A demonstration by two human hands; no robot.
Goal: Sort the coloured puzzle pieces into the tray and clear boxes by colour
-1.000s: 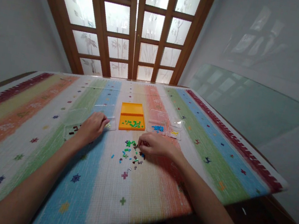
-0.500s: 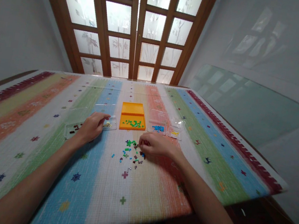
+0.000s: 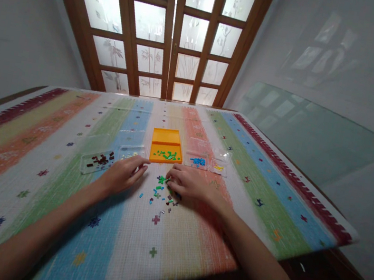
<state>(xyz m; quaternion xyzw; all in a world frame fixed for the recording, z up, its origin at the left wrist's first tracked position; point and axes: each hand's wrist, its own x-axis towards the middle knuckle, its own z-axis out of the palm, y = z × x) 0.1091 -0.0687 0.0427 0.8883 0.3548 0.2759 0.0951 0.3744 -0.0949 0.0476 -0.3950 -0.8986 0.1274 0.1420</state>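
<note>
My left hand (image 3: pixel 127 172) hovers over the cloth, left of a loose pile of tiny building bricks (image 3: pixel 159 188). Its thumb and forefinger are apart, and nothing shows between them. Over the pile's right side, my right hand (image 3: pixel 188 182) has its fingers bent and drawn together at the green bricks (image 3: pixel 161 180). Whatever its fingertips hold, if anything, is hidden. The pile mixes green, blue, brown and grey pieces. Just beyond it lies an open orange case (image 3: pixel 165 160) with green bricks (image 3: pixel 169 155) in its near half.
On the left are a clear box of dark brown bricks (image 3: pixel 102 160) and a clear box (image 3: pixel 131 149) with pale pieces. To the right, clear boxes hold blue bricks (image 3: pixel 199 161) and yellow bricks (image 3: pixel 218 167). A striped cloth (image 3: pixel 134 246) covers the table.
My left hand has come back from the box of pale pieces, moving right and nearer to me. My right hand has shifted slightly left over the pile.
</note>
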